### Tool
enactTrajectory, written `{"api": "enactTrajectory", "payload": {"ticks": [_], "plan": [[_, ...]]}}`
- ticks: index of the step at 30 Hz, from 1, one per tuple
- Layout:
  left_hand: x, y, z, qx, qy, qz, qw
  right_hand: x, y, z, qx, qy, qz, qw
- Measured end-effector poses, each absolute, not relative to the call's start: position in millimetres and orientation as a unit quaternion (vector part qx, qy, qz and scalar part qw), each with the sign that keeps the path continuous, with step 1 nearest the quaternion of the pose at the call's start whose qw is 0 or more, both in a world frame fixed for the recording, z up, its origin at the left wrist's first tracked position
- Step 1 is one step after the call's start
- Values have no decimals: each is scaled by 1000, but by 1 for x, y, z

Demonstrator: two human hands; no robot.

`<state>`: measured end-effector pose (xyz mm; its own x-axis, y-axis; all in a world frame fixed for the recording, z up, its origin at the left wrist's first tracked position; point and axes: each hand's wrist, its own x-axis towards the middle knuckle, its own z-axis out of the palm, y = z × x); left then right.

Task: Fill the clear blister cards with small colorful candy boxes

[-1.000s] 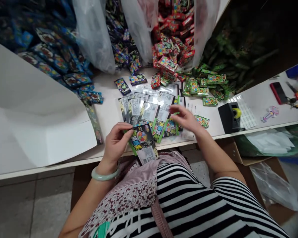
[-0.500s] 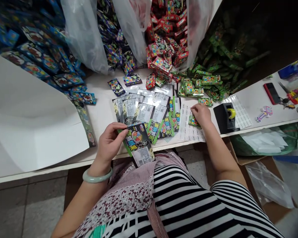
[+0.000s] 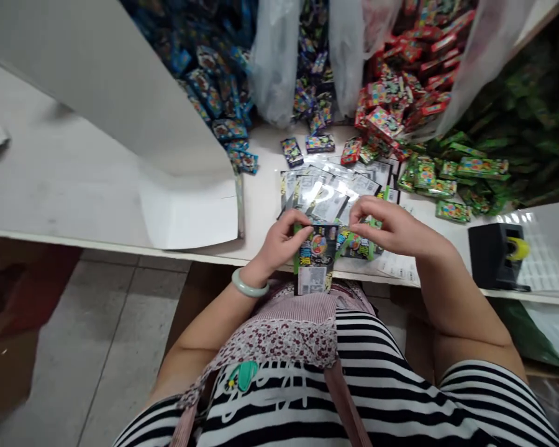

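Observation:
My left hand (image 3: 286, 239) is closed, thumb and fingers pinching the top edge of a black printed pouch (image 3: 313, 279). The pouch hangs over the table's front edge, its white barcode panel low down. To its right, my right hand (image 3: 391, 226) has its fingertips drawn together just above the pouch's upper corner. Whatever may be between those fingertips is too small to make out. Overlapping clear-and-black pouches (image 3: 323, 195) lie fanned out beyond both hands. A white sheet of small printed labels (image 3: 400, 266) is partly covered by my right forearm.
Small green boxes (image 3: 453, 211), red boxes (image 3: 382, 124), purple boxes (image 3: 320, 144) and blue boxes (image 3: 230, 129) are heaped along the back, with plastic bags (image 3: 274, 68) between some heaps. A black tape dispenser (image 3: 491, 257) stands right. A curved white board (image 3: 190, 211) stands left.
My right hand has left the label sheet and moved left to the pouch, fingertips together. My left hand still grips the pouch. The camera view has turned left.

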<state>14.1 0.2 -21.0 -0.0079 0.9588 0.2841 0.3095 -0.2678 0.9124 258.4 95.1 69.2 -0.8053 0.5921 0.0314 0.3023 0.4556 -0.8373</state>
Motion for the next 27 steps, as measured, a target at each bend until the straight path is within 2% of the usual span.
{"api": "enactTrajectory", "payload": {"ticks": [3,9,27], "plan": [[14,-3,-17,633,497,494,329,212,104,79,-212,-862,444,119],[7,-7,-18,616,494,507,345,181,116,75,-229,-872,432,16],[13,-3,-22,591,497,531,349,176,121,55,-229,-883,409,6]]}}
